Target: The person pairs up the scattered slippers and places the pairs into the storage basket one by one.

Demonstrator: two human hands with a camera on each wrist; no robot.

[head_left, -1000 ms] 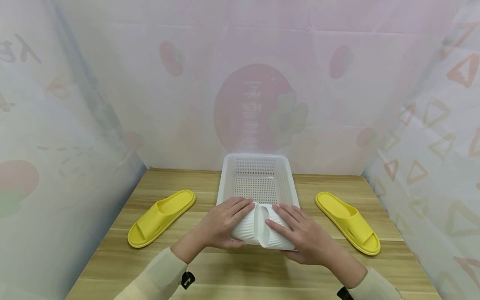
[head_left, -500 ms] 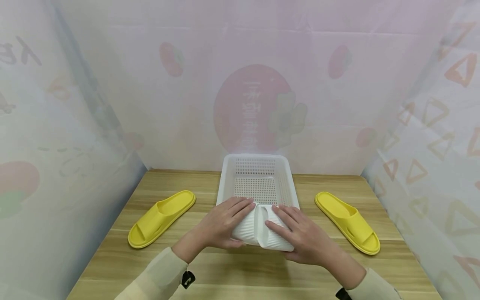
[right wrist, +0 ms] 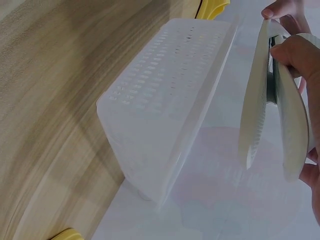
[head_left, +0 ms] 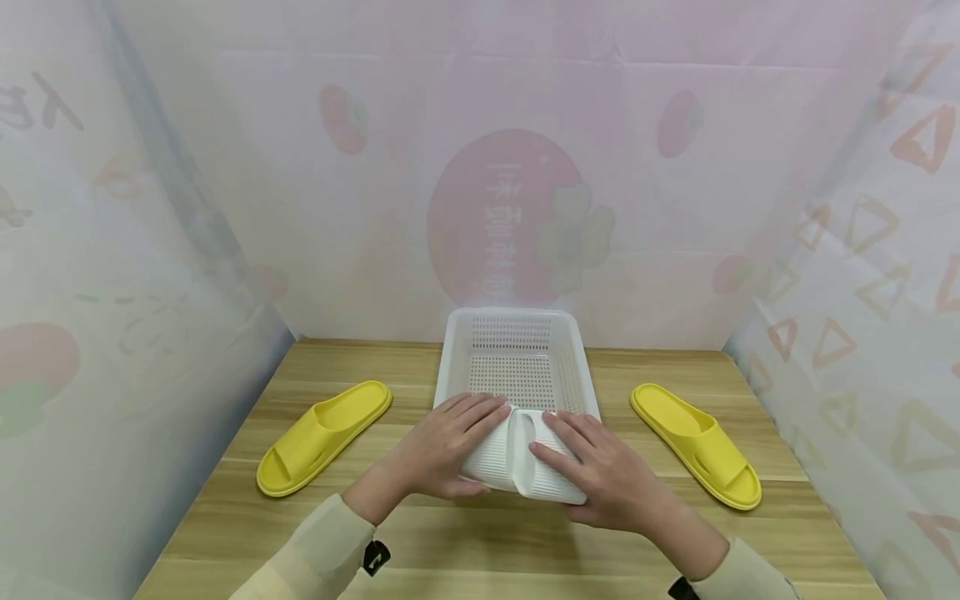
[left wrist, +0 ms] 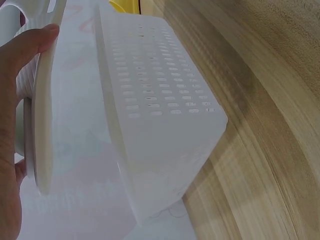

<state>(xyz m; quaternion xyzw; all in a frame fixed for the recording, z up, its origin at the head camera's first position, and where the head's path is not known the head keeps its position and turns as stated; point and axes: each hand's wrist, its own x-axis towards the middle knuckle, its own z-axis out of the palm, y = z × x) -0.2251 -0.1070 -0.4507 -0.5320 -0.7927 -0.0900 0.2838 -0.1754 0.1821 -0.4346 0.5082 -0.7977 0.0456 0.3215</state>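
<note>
My left hand (head_left: 446, 446) and right hand (head_left: 611, 467) grip opposite sides of a white two-part object (head_left: 487, 458) with ribbed outer faces. Its exact kind is not plain. In the head view a narrow gap runs between its halves, and the right half has a hollow along its inner edge. Fingers lie over its top while the thumbs sit toward its near side. The right wrist view shows flat, round-ended panels (right wrist: 290, 115) with a gap between them. Behind the object stands a white perforated basket (head_left: 453, 358), its front part hidden by the object and hands.
A yellow slipper (head_left: 322, 437) lies at the left on the wooden table (head_left: 517, 550), and another yellow slipper (head_left: 697, 446) at the right. Printed sheeting (head_left: 375, 250) rises behind the basket and along both sides.
Almost nothing moves. Both hands keep their hold on the white object, with only very slight shifts; the basket and yellow slippers stay in place.
</note>
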